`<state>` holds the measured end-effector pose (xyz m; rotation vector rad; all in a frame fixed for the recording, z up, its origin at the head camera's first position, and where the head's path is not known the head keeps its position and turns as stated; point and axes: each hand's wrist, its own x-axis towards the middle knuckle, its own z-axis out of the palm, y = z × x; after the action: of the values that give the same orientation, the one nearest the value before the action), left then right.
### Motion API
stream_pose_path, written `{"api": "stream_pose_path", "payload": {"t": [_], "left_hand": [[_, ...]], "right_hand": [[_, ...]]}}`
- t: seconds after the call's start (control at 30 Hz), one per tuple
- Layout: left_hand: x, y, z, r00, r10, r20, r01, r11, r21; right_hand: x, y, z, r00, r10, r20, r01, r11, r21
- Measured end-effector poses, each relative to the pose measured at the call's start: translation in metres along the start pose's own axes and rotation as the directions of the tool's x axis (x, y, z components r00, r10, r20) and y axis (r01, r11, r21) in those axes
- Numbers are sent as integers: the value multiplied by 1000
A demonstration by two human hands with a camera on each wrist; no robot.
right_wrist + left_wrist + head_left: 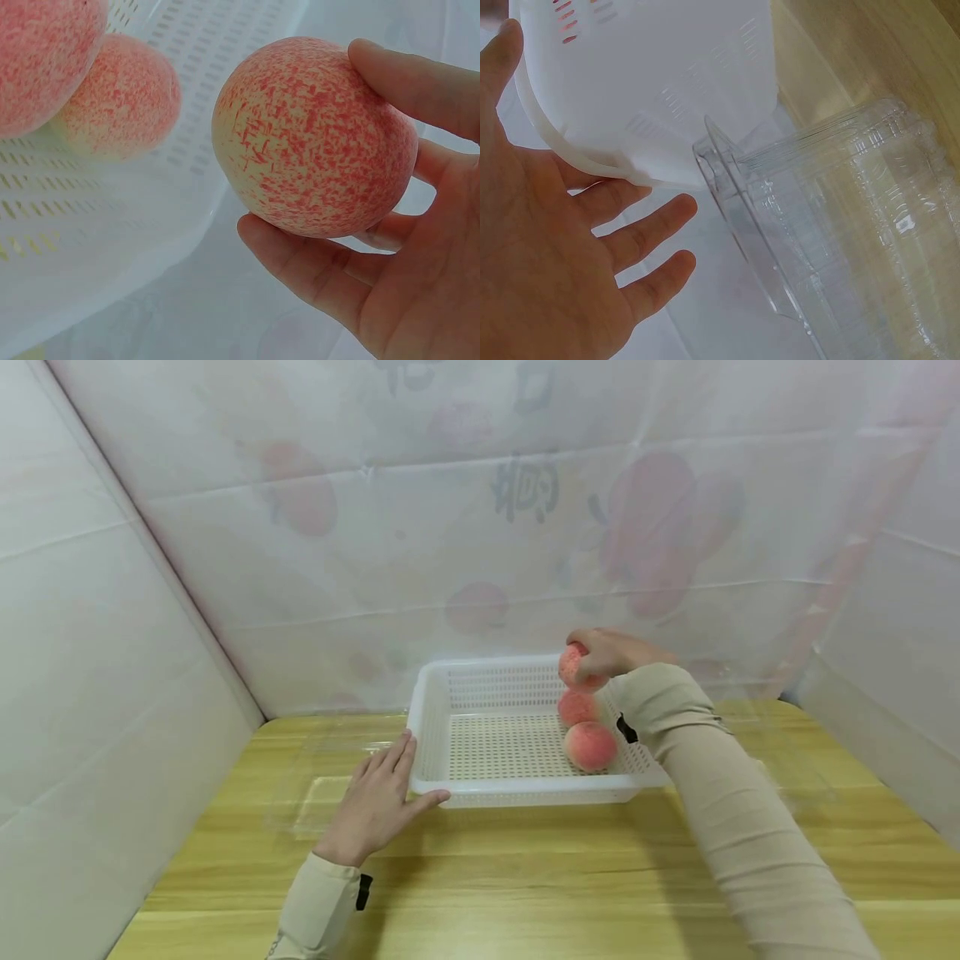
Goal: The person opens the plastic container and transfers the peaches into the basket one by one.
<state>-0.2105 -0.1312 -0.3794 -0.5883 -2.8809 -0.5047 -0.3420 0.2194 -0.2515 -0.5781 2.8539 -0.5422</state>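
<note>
My right hand (pixel 611 652) holds a peach (pixel 315 139) between thumb and fingers, up at the back right corner of the white plastic basket (pixel 525 789). Inside the basket's right side lie two more peaches, a front one (pixel 591 746) and one behind it (pixel 577 707). My left hand (pixel 375 797) rests at the basket's left front corner, its fingers extended along the left side and the thumb on the front rim. In the left wrist view those fingers are spread, with fingertips (pixel 634 191) at the rim.
A clear plastic container (pixel 825 225) lies left of the basket, close to my left fingers. More clear plastic (pixel 780 760) is on the right of the wooden table (pixel 510 877). Pale printed sheeting (pixel 420 552) hangs behind, with plain white sheets at both sides.
</note>
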Motion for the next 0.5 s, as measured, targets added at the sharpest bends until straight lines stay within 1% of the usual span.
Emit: {"api": "stream_pose_path", "payload": {"t": [0.2,0.33,0.5], "left_hand": [[1,0,0,1000,8,0,-8,1000,-4],[2,0,1,1000,7,3,-7,1000,-6],[1,2,2,1000,9,16,-9,1000,-13]], "right_hand": [[3,-3,5,1000,29,-7,-29,1000,-1],[7,-6,9,1000,9,-3,-9,1000,11],[11,-6,16,1000,24,12,-24,999,34]]}}
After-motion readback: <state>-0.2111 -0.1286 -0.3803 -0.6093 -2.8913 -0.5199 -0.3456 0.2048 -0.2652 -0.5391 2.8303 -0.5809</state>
